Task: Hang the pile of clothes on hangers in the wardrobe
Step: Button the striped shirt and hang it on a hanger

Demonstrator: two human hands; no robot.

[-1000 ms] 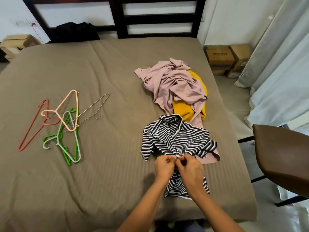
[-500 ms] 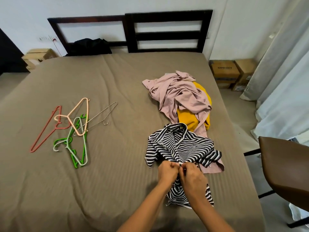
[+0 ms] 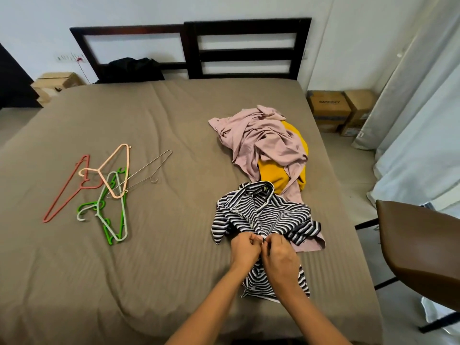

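Striped shirt (image 3: 268, 215) lies by the bed's (image 3: 161, 270) right edge near its foot, touching a pink garment (image 3: 261, 135) heaped over a yellow garment (image 3: 276, 175). The left hand (image 3: 245, 250) and right hand (image 3: 281, 260) meet on its front, each grip pinching the fabric; hangers (image 3: 109, 185) lie toward the left edge

**Both hands pinch the striped shirt's front**

On the bed (image 3: 161, 270), the left hand (image 3: 245, 250) and right hand (image 3: 281, 257) meet, fingers curled on the front opening of the striped shirt (image 3: 268, 215). Just beyond it, a pink garment (image 3: 263, 135) lies over a yellow garment (image 3: 273, 175). Tangled hangers (image 3: 109, 185) lie well apart to the left. A brown chair (image 3: 418, 245) stands at the right.
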